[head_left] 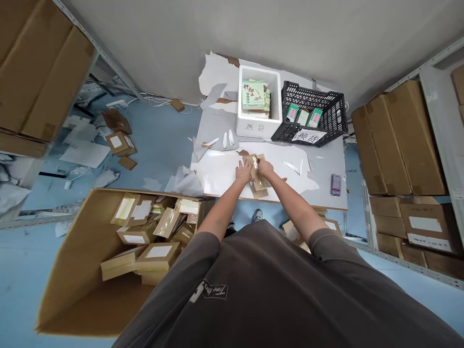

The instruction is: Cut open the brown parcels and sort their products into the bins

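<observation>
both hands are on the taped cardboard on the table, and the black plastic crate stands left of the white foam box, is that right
Not quite: in the head view, the black plastic crate stands right of the white foam box. The left hand and right hand are indeed on the taped cardboard on the table.

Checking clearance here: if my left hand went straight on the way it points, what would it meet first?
Beyond the taped cardboard at your left hand, probably the front wall of the white foam box; depth is hard to judge from this one view.
</observation>
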`<state>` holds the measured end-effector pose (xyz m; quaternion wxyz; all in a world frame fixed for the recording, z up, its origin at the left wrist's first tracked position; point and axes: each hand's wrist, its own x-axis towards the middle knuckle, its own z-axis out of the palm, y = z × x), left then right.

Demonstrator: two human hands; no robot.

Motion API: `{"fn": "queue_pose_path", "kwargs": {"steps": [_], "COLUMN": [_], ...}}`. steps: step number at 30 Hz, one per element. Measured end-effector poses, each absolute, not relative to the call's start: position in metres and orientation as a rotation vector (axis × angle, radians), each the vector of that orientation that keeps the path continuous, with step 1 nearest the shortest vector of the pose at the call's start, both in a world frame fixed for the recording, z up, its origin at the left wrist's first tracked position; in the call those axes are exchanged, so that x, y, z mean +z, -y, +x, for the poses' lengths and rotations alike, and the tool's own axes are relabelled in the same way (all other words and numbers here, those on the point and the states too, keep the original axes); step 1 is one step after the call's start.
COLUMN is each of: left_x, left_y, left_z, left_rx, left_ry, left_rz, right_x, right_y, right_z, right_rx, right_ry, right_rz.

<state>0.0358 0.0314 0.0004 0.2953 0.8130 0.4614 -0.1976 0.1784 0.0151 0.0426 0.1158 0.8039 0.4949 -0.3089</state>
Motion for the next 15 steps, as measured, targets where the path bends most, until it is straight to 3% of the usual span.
{"fn": "queue_pose_path", "kwargs": {"steps": [10,15], "left_x": [0.01,0.008], "left_y": [-0.03,-0.03], "left_z": [0.039,0.038], "left_rx": [-0.547,-0.545], "left_ry": [-1.245,-1.251], "left_rz": [2.165,2.182], "right_x": [0.055,0.062], "right_y": [-0.004,0.04], "right_z": [0.169,0.175], "right_rx": [-1.014,-1.113], "right_ry": [-1.311,-1.277], "right_rz": [2.32,2.263]}}
